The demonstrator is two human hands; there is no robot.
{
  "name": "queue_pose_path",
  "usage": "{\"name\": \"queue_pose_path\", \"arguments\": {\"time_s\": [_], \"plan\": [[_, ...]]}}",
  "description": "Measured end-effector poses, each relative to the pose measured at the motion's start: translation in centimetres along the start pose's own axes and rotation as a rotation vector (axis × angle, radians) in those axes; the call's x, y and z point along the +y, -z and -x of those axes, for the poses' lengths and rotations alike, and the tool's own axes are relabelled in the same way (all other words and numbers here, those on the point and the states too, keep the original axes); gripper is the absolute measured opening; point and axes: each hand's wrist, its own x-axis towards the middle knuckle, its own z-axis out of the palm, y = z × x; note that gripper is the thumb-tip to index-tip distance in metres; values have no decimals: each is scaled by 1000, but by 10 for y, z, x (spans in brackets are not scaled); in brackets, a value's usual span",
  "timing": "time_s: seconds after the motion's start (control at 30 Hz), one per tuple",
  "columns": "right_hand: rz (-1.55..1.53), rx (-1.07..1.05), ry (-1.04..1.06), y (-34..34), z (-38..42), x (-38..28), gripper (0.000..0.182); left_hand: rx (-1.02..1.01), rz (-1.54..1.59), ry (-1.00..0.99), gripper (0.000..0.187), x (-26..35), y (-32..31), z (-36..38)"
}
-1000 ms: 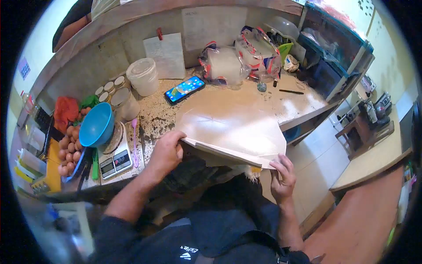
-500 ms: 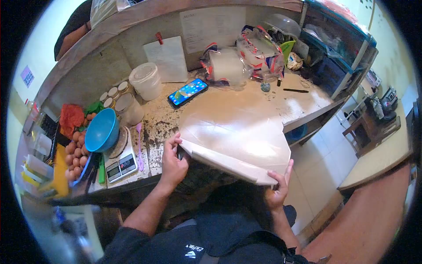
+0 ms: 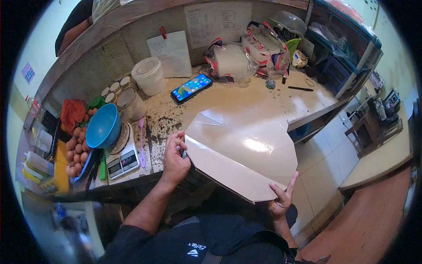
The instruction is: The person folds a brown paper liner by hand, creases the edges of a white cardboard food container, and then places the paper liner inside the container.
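A glossy, pale cardboard box blank (image 3: 239,130) with crease lines spreads over the front of the worktop. Its near flap is folded up along a straight crease and faces me. My left hand (image 3: 176,159) grips the left corner of that flap, thumb against the board. At the other end, my right hand (image 3: 282,193) pinches the right corner, with its index finger stretched up along the edge. The near part of the blank overhangs the counter edge above my lap. Beyond it lies a phone (image 3: 191,88) with its screen lit.
On the left are a blue bowl (image 3: 103,126), a digital scale (image 3: 123,164), brown eggs (image 3: 75,154), a pink spoon (image 3: 141,143) and a lidded white tub (image 3: 148,75). Plastic-wrapped packs (image 3: 231,60) stand at the back, beside a shelf rack (image 3: 347,66) on the right.
The near flap has tilted so that more of its face shows. Both hands keep hold of its corners. A crease at the blank's far left now stands up more.
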Motion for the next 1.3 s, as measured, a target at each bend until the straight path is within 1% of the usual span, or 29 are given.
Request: {"name": "queue_pose_path", "arguments": {"time_s": [0.03,0.17,0.23,0.27,0.33,0.37,0.4,0.43,0.47,0.5,0.53,0.57,0.6,0.67,0.7,0.73,0.8,0.83,0.87,0.9,0.93,0.97,1.0,1.03,1.07,1.1,1.17,1.23,1.3], "plan": [[-17,13,-28,-1,1,0,25,-13,-95,-26,29,-1,2,0],[-76,89,-119,7,-13,1,20,-75,-154,-21,24,11,7,-8],[-23,102,-158,22,-36,-1,22,-171,-245,-90,29,26,5,-16],[29,113,-190,29,-53,-1,24,-173,-244,-92,29,29,5,-22],[-46,188,-209,37,-89,-1,37,-332,-278,-82,41,36,8,-38],[-50,193,-199,46,-106,1,37,-340,-360,-279,43,22,10,-47],[-137,198,-304,57,-122,4,34,-335,-360,-291,43,26,8,-55],[-225,202,-406,66,-136,3,31,-347,-266,-346,37,32,1,-63],[-224,210,-390,75,-146,-3,31,-362,-168,-403,30,38,-7,-69],[-251,176,-452,86,-157,-13,31,-360,-159,-423,30,49,-19,-72],[-276,144,-512,97,-165,-23,30,-348,31,-405,25,65,-32,-75],[-202,154,-473,108,-169,-33,33,-342,226,-386,20,81,-44,-78],[-187,176,-449,125,-171,-43,33,-376,197,-406,15,95,-54,-82],[-156,154,-510,167,-166,-65,40,-408,213,-501,16,128,-80,-85],[-64,171,-515,186,-159,-76,42,-475,120,-470,18,155,-85,-81],[-36,212,-494,208,-150,-87,42,-508,214,-499,19,175,-96,-76],[166,88,-627,255,-127,-106,42,-596,279,-504,20,206,-116,-64],[275,105,-694,277,-114,-112,36,-676,395,-401,19,209,-130,-57],[294,139,-700,291,-100,-113,36,-702,421,-411,19,213,-142,-51],[500,175,-572,300,-86,-111,30,-739,459,-340,19,216,-152,-44],[702,200,-447,293,-81,-125,25,-776,489,-261,19,217,-159,-38],[764,268,-549,286,-78,-143,27,-778,388,-254,20,216,-164,-33],[842,276,-378,273,-77,-152,29,-804,392,-237,20,211,-173,-26],[913,274,-210,259,-75,-157,31,-861,458,-106,21,201,-184,-18],[811,192,-176,241,-77,-166,35,-912,518,29,21,194,-190,-9],[703,113,-141,224,-80,-172,39,-936,491,12,21,192,-193,-3],[781,-126,87,196,-91,-173,45,-997,505,56,21,171,-206,11],[760,-255,166,164,-103,-170,49,-1036,529,82,21,161,-209,22],[772,-313,192,148,-107,-158,48,-1059,522,31,22,158,-206,30]]}}
